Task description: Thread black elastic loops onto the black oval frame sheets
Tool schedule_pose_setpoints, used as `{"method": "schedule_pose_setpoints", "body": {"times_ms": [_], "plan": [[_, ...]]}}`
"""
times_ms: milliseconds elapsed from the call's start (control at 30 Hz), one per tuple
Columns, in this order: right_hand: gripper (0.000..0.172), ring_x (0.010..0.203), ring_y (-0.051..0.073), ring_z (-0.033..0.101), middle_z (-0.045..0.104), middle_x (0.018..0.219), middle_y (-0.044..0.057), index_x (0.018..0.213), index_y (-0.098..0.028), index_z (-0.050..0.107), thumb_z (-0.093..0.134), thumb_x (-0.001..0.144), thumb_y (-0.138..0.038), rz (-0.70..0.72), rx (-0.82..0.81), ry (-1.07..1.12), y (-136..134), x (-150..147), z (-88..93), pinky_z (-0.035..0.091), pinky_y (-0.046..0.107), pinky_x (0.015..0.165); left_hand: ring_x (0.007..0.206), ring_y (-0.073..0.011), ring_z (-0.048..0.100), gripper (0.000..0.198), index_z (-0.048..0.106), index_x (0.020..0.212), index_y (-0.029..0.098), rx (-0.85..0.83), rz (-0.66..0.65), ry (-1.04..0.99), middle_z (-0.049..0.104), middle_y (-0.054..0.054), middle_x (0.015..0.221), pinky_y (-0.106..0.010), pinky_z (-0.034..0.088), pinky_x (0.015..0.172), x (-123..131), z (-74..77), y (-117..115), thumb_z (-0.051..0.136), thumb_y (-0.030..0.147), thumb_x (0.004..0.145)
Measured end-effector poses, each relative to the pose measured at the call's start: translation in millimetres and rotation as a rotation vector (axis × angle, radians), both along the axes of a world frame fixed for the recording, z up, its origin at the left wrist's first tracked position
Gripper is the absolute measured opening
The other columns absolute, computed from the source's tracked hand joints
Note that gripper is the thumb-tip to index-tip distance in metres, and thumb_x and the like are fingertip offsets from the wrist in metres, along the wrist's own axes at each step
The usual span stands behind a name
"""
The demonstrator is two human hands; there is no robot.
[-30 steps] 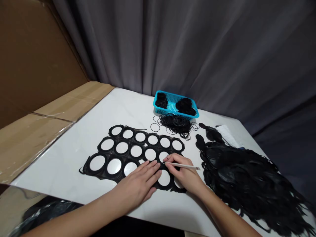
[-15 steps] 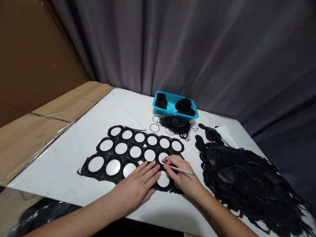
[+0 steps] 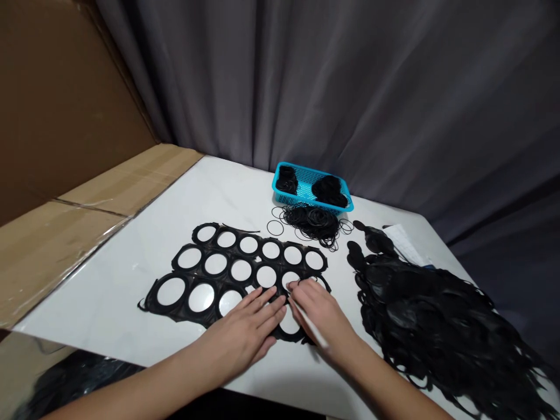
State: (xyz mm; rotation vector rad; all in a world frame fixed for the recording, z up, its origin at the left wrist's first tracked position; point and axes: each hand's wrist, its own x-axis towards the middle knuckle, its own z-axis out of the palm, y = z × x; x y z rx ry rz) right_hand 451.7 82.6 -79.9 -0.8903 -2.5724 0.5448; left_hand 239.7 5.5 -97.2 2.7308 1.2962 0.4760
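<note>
A black rubber sheet (image 3: 209, 269) with rows of round holes lies flat on the white table. My left hand (image 3: 249, 321) rests on its near part, fingers stretched out and palm down. Pinched in my right hand (image 3: 321, 315) is a thin pale stick (image 3: 311, 326), slanting down toward the near side. My right fingertips sit over the sheet's right part, by one of the holes. What the stick's tip touches is hidden by the fingers. Both hands cover some of the holes.
Behind the sheet stands a blue basket (image 3: 315, 170) holding black rings. In front of it lies a loose pile of thin black rings (image 3: 312, 221). A large heap of black rubber pieces (image 3: 433, 321) covers the right side. A grey curtain (image 3: 306, 87) hangs behind the table.
The stick has swung in my right hand, from pointing rightward to slanting down toward me. My right hand has rolled over slightly; my left hand stays in place.
</note>
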Motion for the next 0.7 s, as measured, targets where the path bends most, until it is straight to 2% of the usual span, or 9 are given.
{"method": "schedule_pose_setpoints", "body": {"times_ms": [67,133,267,333,433,500,567,633,700], "plan": [[0.025,0.091,0.028,0.06,0.068,0.097,0.013,0.109,-0.018,0.062,0.044,0.095,-0.007,0.023,0.149,-0.077,2.4,-0.6,-1.2,0.048,0.04,0.081,0.144,-0.0283,0.043,0.048,0.049,0.145,0.014,0.005,-0.002,-0.001,0.05,-0.009,0.152,-0.044,0.032,0.122,-0.1,-0.7,0.1,0.056,0.026,0.099],[0.026,0.09,0.028,0.06,0.068,0.095,0.014,0.111,-0.016,0.062,0.043,0.095,-0.009,-0.053,0.204,-0.083,19.4,4.1,0.6,0.048,0.04,0.079,0.144,-0.0279,0.042,0.048,0.048,0.146,0.015,0.007,-0.004,-0.018,0.051,-0.008,0.151,-0.044,0.031,0.122,-0.7,-1.3,0.1,0.056,0.025,0.099],[0.019,0.079,0.026,0.06,0.067,0.086,0.011,0.092,-0.02,0.062,0.043,0.096,-0.022,-0.444,0.198,0.017,80.0,31.8,14.6,0.046,0.037,0.072,0.146,-0.0257,0.04,0.052,0.044,0.149,0.018,-0.008,-0.007,-0.069,0.051,-0.007,0.151,-0.043,0.029,0.124,-3.0,-0.8,0.0,0.057,0.025,0.099],[0.017,0.071,0.022,0.058,0.066,0.079,0.008,0.083,-0.021,0.06,0.048,0.093,-0.028,-0.597,0.131,0.124,102.7,47.1,23.4,0.046,0.034,0.066,0.146,-0.026,0.04,0.052,0.044,0.149,0.018,-0.015,-0.012,-0.078,0.051,-0.007,0.151,-0.043,0.031,0.123,-4.2,1.5,0.2,0.056,0.023,0.099],[0.022,0.068,0.018,0.061,0.069,0.08,0.006,0.074,-0.021,0.058,0.063,0.087,-0.039,-0.693,-0.241,0.395,109.9,59.4,32.0,0.046,0.027,0.055,0.145,-0.0263,0.041,0.05,0.045,0.148,0.018,-0.039,-0.021,-0.095,0.051,-0.008,0.151,-0.045,0.035,0.121,-5.7,7.5,0.0,0.056,0.023,0.099],[0.03,0.079,0.02,0.068,0.073,0.089,0.008,0.07,-0.021,0.055,0.075,0.079,-0.041,-0.664,-0.625,0.614,101.2,60.4,33.3,0.047,0.022,0.048,0.142,-0.0257,0.045,0.047,0.047,0.146,0.018,-0.048,-0.002,-0.121,0.053,-0.009,0.149,-0.046,0.037,0.12,-6.4,11.9,-1.4,0.054,0.023,0.099],[0.033,0.094,0.023,0.072,0.074,0.097,0.011,0.069,-0.02,0.055,0.084,0.072,-0.035,-0.604,-0.963,0.812,89.3,59.2,31.5,0.049,0.018,0.045,0.138,-0.0248,0.05,0.042,0.05,0.142,0.018,-0.047,0.021,-0.152,0.057,-0.01,0.144,-0.045,0.039,0.119,-7.0,15.4,-4.5,0.052,0.022,0.1],[0.03,0.1,0.024,0.072,0.075,0.098,0.012,0.07,-0.019,0.056,0.086,0.07,-0.025,-0.586,-1.174,0.966,79.0,59.2,28.5,0.052,0.017,0.046,0.134,-0.0244,0.054,0.036,0.055,0.136,0.019,-0.03,0.018,-0.186,0.062,-0.01,0.137,-0.045,0.041,0.117,-7.2,18.2,-8.8,0.05,0.019,0.1],[0.023,0.099,0.022,0.073,0.074,0.097,0.01,0.072,-0.019,0.06,0.083,0.072,-0.017,-0.601,-1.283,1.086,71.2,61.4,26.4,0.057,0.017,0.048,0.128,-0.0241,0.058,0.031,0.059,0.13,0.018,-0.023,-0.003,-0.209,0.065,-0.01,0.131,-0.043,0.044,0.114,-6.0,21.3,-12.6,0.05,0.017,0.1]]}}
